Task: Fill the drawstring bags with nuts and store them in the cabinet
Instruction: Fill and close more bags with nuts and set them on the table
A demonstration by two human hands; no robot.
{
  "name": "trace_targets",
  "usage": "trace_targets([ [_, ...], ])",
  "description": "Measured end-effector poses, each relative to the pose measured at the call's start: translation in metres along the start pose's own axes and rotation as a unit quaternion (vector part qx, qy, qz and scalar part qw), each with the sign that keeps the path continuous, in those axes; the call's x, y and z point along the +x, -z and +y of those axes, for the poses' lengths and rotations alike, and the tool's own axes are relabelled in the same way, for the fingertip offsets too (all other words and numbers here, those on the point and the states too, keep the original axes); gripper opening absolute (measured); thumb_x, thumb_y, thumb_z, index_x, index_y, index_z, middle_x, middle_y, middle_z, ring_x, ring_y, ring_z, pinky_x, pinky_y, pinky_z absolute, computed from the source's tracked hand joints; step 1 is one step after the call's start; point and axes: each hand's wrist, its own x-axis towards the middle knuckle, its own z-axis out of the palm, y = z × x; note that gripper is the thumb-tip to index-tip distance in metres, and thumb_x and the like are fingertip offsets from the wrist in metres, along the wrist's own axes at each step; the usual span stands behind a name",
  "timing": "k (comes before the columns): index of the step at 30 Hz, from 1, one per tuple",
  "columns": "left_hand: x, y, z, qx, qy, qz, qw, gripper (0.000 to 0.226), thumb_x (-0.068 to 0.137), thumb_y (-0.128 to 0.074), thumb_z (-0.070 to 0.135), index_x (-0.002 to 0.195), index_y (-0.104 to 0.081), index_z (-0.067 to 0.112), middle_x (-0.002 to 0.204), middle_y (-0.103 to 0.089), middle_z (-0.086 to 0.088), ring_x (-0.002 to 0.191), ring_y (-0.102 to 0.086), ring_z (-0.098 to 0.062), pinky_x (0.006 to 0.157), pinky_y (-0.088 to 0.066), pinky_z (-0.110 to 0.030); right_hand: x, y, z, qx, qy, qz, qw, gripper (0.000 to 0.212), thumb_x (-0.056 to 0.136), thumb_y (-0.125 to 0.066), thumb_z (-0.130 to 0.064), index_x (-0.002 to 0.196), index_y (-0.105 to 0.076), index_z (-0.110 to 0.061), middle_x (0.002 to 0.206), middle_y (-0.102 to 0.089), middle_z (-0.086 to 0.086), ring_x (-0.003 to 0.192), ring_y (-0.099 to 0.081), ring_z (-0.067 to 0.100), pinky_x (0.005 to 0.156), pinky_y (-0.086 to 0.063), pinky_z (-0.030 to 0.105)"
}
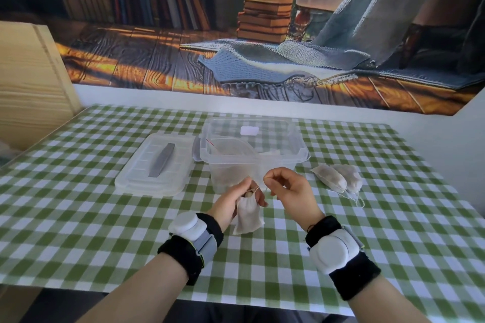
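drawstring bag (pixel 248 217) hangs from left hand (pixel 232 203)

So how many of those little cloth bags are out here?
3. One bag hangs from the left hand, its string pinched by the right hand; two filled bags lie side by side right of the clear tub. Hazy shapes inside the tub may be more.

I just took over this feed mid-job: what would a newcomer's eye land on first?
At near centre the left hand grips the neck of a small white drawstring bag while the right hand pinches its drawstring. Behind them stands a clear plastic bin, its lid lying to its left; two filled bags lie to its right on the green checked tablecloth.
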Motion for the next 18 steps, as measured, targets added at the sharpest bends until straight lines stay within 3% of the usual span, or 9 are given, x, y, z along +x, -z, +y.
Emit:
trace_targets([
  [3,0.000,0.000,0.000,-0.046,0.002,-0.021,0.999,0.024,0.078,-0.038,0.022,0.075,-0.054,0.003,0.077,-0.058,-0.014,0.078,-0.060,-0.022,0.077,-0.047,-0.026,0.000,0.003,0.000,0.008,-0.011,0.005,1.000,0.021,0.087,-0.060,-0.004,0.075,-0.063,-0.021,0.072,-0.061,-0.009,0.061,-0.052,0.002,0.063,-0.044,0.016],
  [5,0.001,-0.002,-0.001,-0.042,-0.005,-0.028,0.999,0.022,0.076,-0.042,0.022,0.078,-0.053,0.003,0.078,-0.056,-0.015,0.078,-0.059,-0.022,0.080,-0.046,-0.029,-0.001,0.003,-0.002,0.019,-0.008,0.005,1.000,0.022,0.087,-0.060,-0.003,0.075,-0.063,-0.021,0.072,-0.061,-0.009,0.060,-0.053,0.001,0.061,-0.044,0.013],
  [10,0.000,-0.009,-0.003,0.042,-0.013,0.023,0.999,0.043,0.092,-0.046,0.045,0.065,-0.059,0.014,0.072,-0.062,-0.005,0.078,-0.062,-0.019,0.086,-0.047,-0.030,-0.001,0.000,-0.007,0.025,0.008,0.009,1.000,0.022,0.087,-0.060,-0.003,0.075,-0.062,-0.022,0.073,-0.062,-0.008,0.067,-0.054,0.010,0.064,-0.045,0.017],
  [14,0.001,-0.017,0.001,0.031,-0.017,0.044,0.998,0.045,0.087,-0.052,0.052,0.056,-0.061,0.020,0.067,-0.062,-0.003,0.071,-0.062,-0.017,0.081,-0.047,-0.031,-0.004,-0.005,-0.010,0.052,0.015,-0.003,0.999,0.021,0.088,-0.056,-0.001,0.076,-0.062,-0.017,0.070,-0.061,-0.003,0.062,-0.054,0.007,0.058,-0.048,0.017],
  [18,0.001,-0.012,0.003,0.004,0.015,0.018,1.000,0.060,0.094,-0.032,0.056,0.072,-0.060,0.007,0.072,-0.065,-0.005,0.076,-0.064,-0.020,0.086,-0.050,-0.035,-0.002,0.001,-0.008,0.061,0.011,0.014,0.998,0.020,0.088,-0.057,-0.001,0.076,-0.062,-0.016,0.071,-0.060,-0.007,0.063,-0.052,0.008,0.061,-0.045,0.014],
])
